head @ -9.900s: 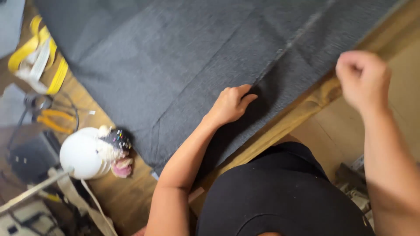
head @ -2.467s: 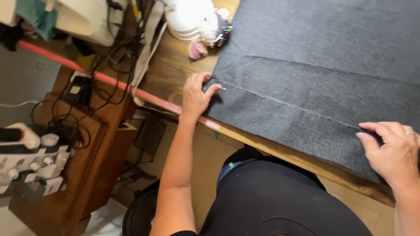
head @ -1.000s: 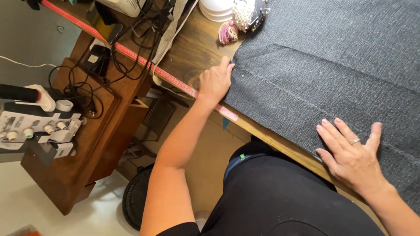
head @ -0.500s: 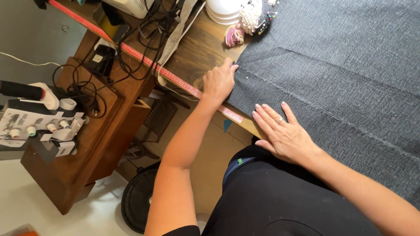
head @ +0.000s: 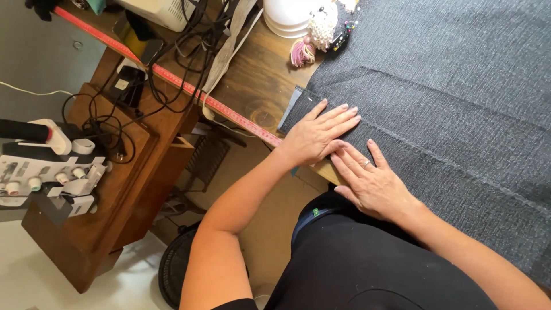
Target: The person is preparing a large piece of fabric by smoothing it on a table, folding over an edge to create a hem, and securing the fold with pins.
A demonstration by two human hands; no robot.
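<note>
Here both hands lay spread and flat: left hand (head: 313,138) and right hand (head: 373,183) side by side on the folded corner of the dark grey fabric (head: 453,109), at the table (head: 252,86) edge. Fold laid; remaining cloth apparently unsmoothed.

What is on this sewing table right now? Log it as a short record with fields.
left hand: flat, fingers spread, on the corner of the dark grey fabric
right hand: flat on the fabric's near edge, touching the left hand
fabric: spread over the wooden table, corner folded
table edge: red measuring tape along it
behind fabric: white bowl, pincushion
far left: white sewing machine, tangled black cables
</note>
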